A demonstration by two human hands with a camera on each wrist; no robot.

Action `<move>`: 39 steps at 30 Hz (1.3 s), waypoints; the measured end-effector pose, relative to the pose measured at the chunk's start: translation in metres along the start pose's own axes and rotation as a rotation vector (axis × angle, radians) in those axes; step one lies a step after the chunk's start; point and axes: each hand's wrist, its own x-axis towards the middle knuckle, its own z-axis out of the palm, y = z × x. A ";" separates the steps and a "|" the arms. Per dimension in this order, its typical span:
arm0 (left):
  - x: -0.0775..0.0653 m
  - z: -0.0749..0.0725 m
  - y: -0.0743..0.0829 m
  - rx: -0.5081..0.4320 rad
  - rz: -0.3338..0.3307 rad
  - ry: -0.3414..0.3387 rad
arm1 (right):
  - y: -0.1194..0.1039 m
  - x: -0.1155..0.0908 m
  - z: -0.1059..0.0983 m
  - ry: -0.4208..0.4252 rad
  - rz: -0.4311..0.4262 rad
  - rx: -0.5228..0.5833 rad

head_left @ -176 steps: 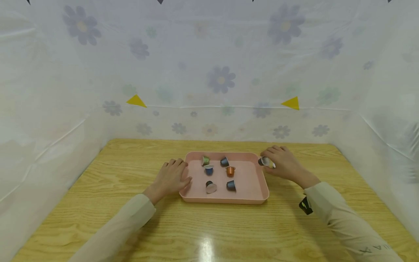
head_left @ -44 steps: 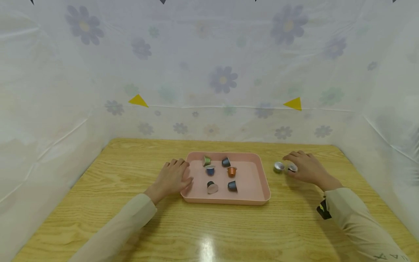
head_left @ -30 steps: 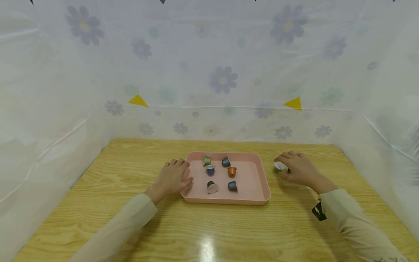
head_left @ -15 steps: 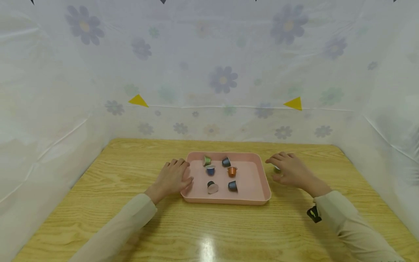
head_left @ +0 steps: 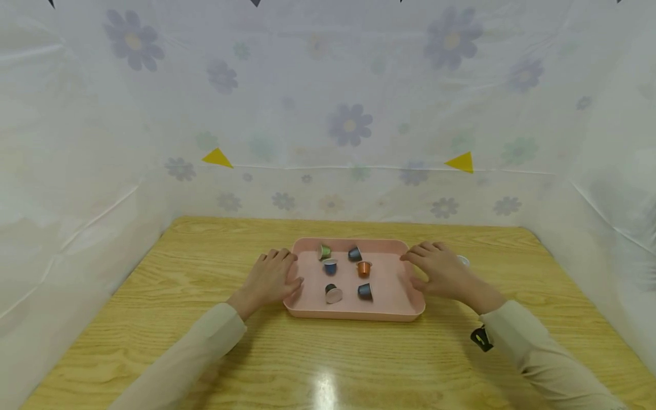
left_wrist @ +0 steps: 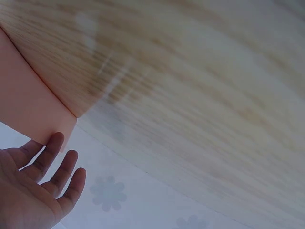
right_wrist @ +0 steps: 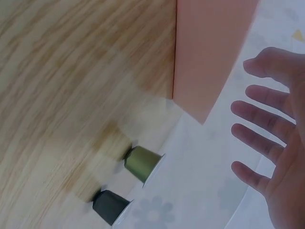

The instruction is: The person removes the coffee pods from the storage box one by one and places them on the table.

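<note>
A pink tray (head_left: 353,314) lies on the table with several coffee capsules in it: a green capsule (head_left: 325,252), a blue capsule (head_left: 330,267), an orange capsule (head_left: 364,269) and dark ones. My left hand (head_left: 267,283) rests at the tray's left rim, its fingers loosely spread and the thumb over the inside. At the right rim is my right hand (head_left: 442,272), fingers apart and holding nothing. Lid up on the table, a green capsule (right_wrist: 142,163) and a black capsule (right_wrist: 110,206) stand right of the tray; the right hand mostly hides them in the head view.
The wooden table (head_left: 246,364) reaches back to a flower-printed white curtain (head_left: 328,74), which also encloses both sides. A black tag (head_left: 482,338) hangs at the right sleeve's cuff.
Earlier, the right hand held capsules beside the tray's right edge; these then stood on the table to the right. It has since moved left to the tray's rim. The left hand has stayed put.
</note>
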 end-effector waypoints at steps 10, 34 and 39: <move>0.001 0.000 0.000 0.014 0.003 -0.002 | -0.013 0.006 0.007 -0.025 -0.055 -0.004; 0.001 0.001 -0.001 0.020 0.004 -0.002 | -0.041 0.020 0.021 -0.056 -0.153 0.014; 0.001 0.001 0.000 0.018 0.006 -0.003 | -0.046 0.023 0.023 -0.049 -0.173 0.007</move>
